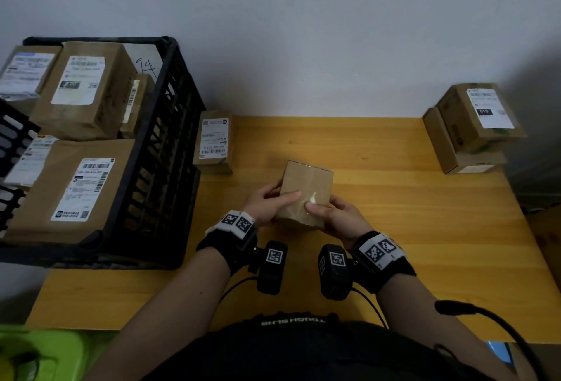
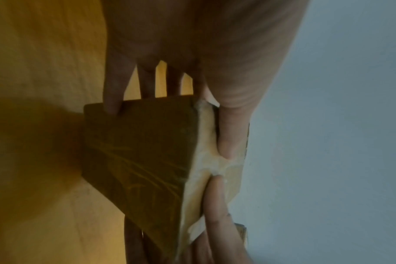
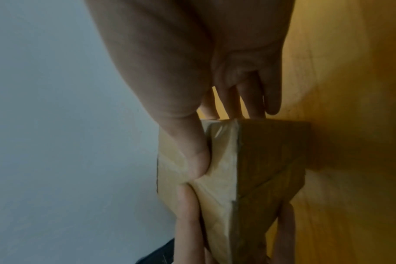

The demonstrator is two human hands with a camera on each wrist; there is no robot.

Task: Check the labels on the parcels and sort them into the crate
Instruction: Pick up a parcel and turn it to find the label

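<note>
Both hands hold a small brown cardboard parcel (image 1: 306, 189) (image 2: 142, 148) (image 3: 267, 160) just above the middle of the wooden table (image 1: 379, 228). My left hand (image 1: 270, 203) (image 2: 167, 100) grips its left side, thumb on the taped top face, fingers underneath. My right hand (image 1: 329, 213) (image 3: 224, 128) grips its near right side the same way. The two thumb tips almost meet on the top. No label shows on the faces turned toward me. The black plastic crate (image 1: 158, 149) stands on the left and holds several labelled parcels (image 1: 82, 89).
A labelled parcel (image 1: 214, 140) stands against the crate's right wall. Two stacked boxes (image 1: 473, 125) sit at the table's far right corner by the white wall. A green object (image 1: 45, 353) lies off the table at the lower left. A black cable (image 1: 485, 323) crosses the near right edge.
</note>
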